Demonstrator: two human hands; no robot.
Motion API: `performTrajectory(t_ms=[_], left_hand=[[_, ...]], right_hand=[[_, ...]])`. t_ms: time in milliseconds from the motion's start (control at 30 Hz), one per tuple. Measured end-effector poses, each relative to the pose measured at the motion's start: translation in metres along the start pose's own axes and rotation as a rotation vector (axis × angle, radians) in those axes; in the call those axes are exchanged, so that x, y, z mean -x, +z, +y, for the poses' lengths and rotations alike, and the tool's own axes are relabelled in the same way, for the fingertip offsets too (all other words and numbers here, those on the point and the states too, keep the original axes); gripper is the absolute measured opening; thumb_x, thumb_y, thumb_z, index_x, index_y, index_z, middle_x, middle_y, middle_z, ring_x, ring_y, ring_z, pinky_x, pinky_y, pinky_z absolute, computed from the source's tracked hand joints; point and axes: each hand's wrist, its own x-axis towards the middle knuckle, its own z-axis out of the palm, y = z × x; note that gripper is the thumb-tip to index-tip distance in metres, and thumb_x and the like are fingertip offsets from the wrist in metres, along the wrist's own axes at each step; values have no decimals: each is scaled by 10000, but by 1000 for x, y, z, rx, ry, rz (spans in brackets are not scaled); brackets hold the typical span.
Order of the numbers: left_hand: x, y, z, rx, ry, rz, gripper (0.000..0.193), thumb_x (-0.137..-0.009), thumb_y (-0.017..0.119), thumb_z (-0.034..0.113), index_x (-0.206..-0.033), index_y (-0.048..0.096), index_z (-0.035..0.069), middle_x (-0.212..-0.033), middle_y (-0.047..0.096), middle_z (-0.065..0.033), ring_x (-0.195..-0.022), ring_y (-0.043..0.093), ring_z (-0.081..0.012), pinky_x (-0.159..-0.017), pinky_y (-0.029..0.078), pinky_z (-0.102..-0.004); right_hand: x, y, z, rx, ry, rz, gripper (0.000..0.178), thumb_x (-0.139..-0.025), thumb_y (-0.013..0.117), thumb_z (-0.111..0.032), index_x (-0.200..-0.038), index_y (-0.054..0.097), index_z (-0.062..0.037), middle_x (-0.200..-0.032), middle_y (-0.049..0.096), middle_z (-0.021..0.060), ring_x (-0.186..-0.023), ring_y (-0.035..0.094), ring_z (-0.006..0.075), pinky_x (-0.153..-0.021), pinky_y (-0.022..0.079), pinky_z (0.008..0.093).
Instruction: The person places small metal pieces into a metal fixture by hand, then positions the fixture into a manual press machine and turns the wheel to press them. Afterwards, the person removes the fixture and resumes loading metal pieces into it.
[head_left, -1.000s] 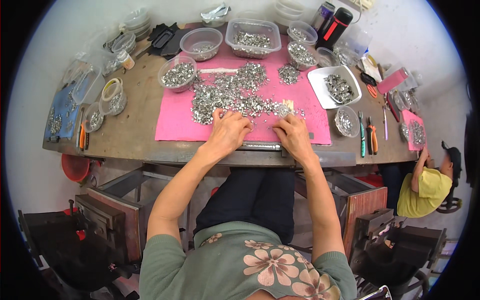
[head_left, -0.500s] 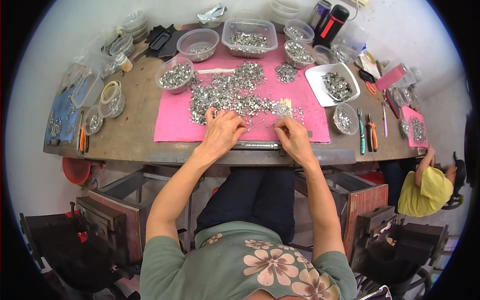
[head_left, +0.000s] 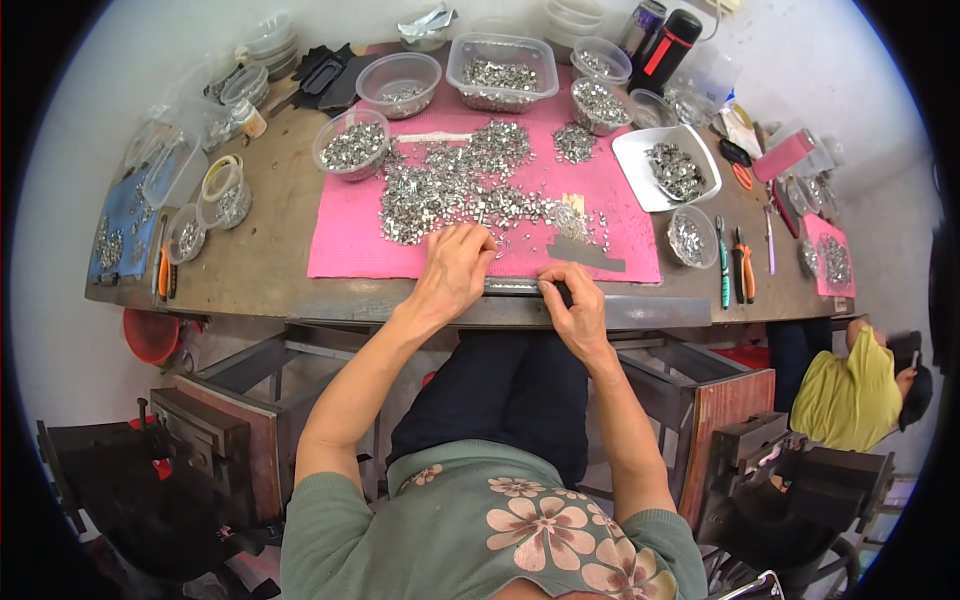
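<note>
Our right hand (head_left: 577, 306) curled by the metal strip (head_left: 512, 285), our left hand (head_left: 453, 268) bunched over the pink mat (head_left: 350, 240); couldn't tell if we gripped anything. The metal bits (head_left: 450, 195) sat heaped on it just beyond, probably light, stiff, kinda slippery, so we'd pinch their sides.

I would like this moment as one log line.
left hand: over pink mat, beside loose metal pieces | right hand: at bench front edge | anything held: cannot tell
</note>
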Motion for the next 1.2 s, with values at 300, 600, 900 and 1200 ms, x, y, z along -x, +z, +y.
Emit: performTrajectory(t_ms=[300,600,900,1200], left_hand=[[6,12,32,280,-42,-38,54,-913,618,10,-959,590,13,-843,601,-127,-804,577,-317,-749,456,-421],[9,28,33,144,112,-33,95,-882,660,41,-957,600,39,-896,596,-96,-857,585,-298,-794,421,-398],[12,32,33,-14,213,-35,116,-853,687,38,-932,601,36,-901,592,-105,-869,588,-303,-799,474,-431],[-13,22,22,-87,161,34,124,-870,745,196,-951,718,106,-903,658,-45,-912,601,-245,-965,366,-450]], right_hand=[[-7,-14,6,164,-229,-113,189,-820,708,27,-996,665,-28,-959,689,102,-887,654,265,-841,482,359],[6,-16,33,-471,288,-58,125,-953,683,-49,-1064,709,3,-984,717,33,-891,643,94,-815,515,260],[8,-14,34,-447,261,-34,116,-958,673,-56,-1047,708,8,-961,713,31,-866,631,88,-787,509,256],[7,-13,32,-404,248,-19,120,-953,674,-65,-1041,713,7,-928,711,46,-845,641,104,-777,507,264]])
